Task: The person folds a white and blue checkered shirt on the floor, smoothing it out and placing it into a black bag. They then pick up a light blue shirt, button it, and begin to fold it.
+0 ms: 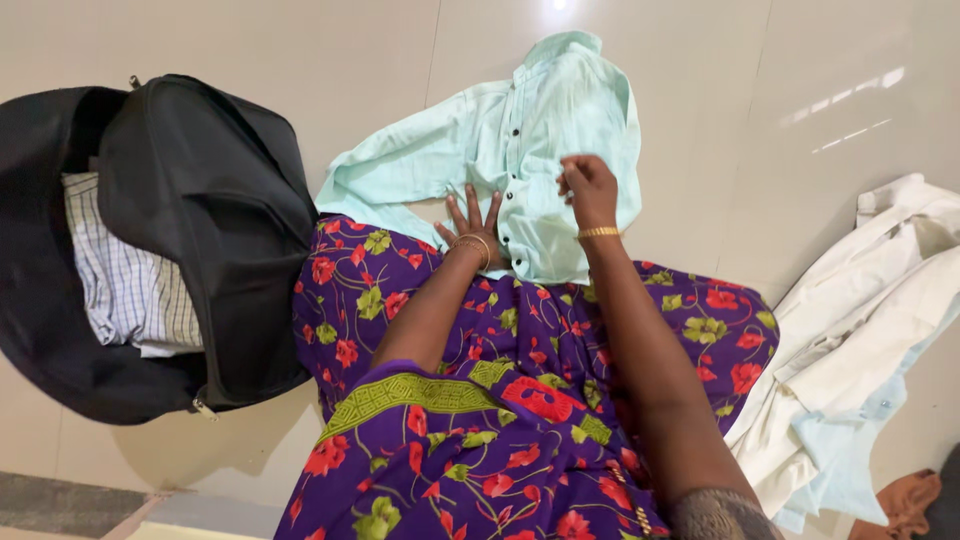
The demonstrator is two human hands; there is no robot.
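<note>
A pale mint-green button shirt [520,130] lies spread on the tiled floor in front of my lap, collar pointing away from me. My left hand [474,226] rests flat on its lower front, fingers spread, beside the row of dark buttons. My right hand [587,186] is closed, pinching the shirt's fabric just right of the button placket. Both wrists wear gold bangles. My lap is covered by purple cloth with red flowers [500,400].
An open black bag [210,200] lies at the left with a folded checked shirt [125,285] inside. A pile of white and pale blue garments [865,340] sits at the right, with brown cloth [905,505] at the bottom right corner.
</note>
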